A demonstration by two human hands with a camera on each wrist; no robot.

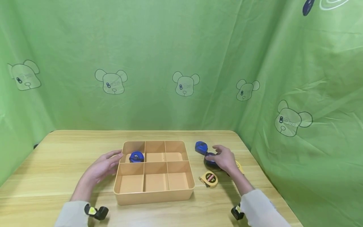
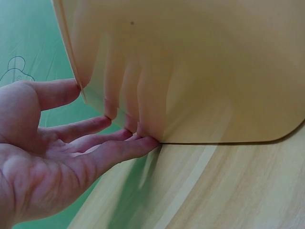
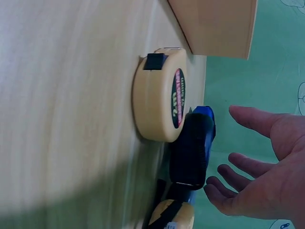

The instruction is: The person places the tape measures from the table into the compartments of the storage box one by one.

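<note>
A tan divided box (image 1: 153, 197) stands on the table, with a blue tape measure (image 1: 137, 156) in its back left compartment. My left hand (image 1: 104, 165) touches the box's left wall; in the left wrist view its straight fingers (image 2: 90, 128) meet the outer wall, the thumb at the rim. Spread fingers show on my right hand (image 1: 225, 159), over a dark blue tape measure (image 1: 210, 161) to the right of the box. In the right wrist view this hand (image 3: 267, 167) holds nothing. A yellow tape measure (image 1: 209, 179) lies just in front, its label facing up.
Behind the dark one lies another blue tape measure (image 1: 201, 147). A second yellow tape measure (image 1: 239, 167) is partly hidden behind my right wrist. Green curtains (image 1: 153, 110) hang at the back and sides of the wooden table (image 1: 71, 151).
</note>
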